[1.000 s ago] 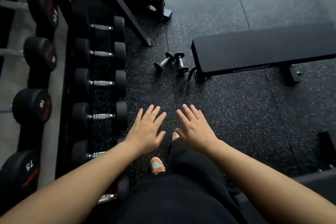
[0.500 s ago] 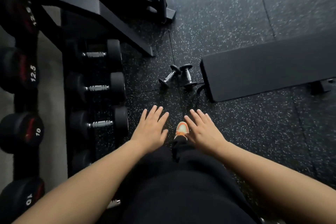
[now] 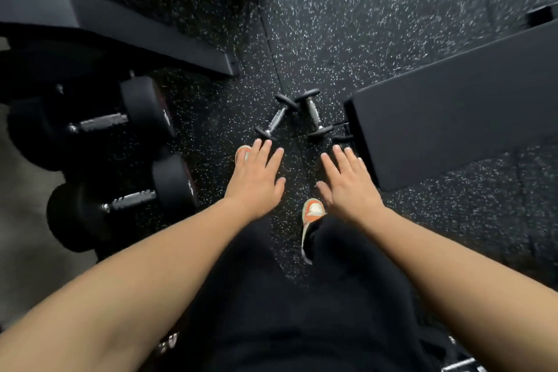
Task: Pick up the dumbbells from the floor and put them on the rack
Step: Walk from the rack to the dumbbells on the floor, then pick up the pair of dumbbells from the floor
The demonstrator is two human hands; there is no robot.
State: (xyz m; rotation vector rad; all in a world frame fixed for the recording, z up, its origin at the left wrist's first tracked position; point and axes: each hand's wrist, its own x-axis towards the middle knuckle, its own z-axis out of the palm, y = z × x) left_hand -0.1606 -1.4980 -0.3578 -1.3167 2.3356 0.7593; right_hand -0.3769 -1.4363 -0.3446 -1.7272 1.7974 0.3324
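Observation:
Two small dumbbells with chrome handles lie on the speckled black floor, meeting at their far ends: the left dumbbell [image 3: 276,118] slants, the right dumbbell [image 3: 314,113] lies almost straight. My left hand [image 3: 256,180] hovers palm down with fingers spread, its fingertips just short of the left dumbbell's near end. Beside the bench's near corner, my right hand [image 3: 348,187] is likewise flat and empty, a little short of the right dumbbell. The dumbbell rack [image 3: 99,21] stands at the left, dark and blurred.
Two large black dumbbells [image 3: 120,121] [image 3: 133,199] rest on the rack's low tier at the left. A flat black bench [image 3: 459,118] fills the right side, its end close to the small dumbbells. My orange and white shoes [image 3: 314,214] stand on the floor below my hands.
I have stepped forward: the small dumbbells and the bench are closer and larger. Both hands have stayed open and have neared the dumbbells, and they are farther apart.

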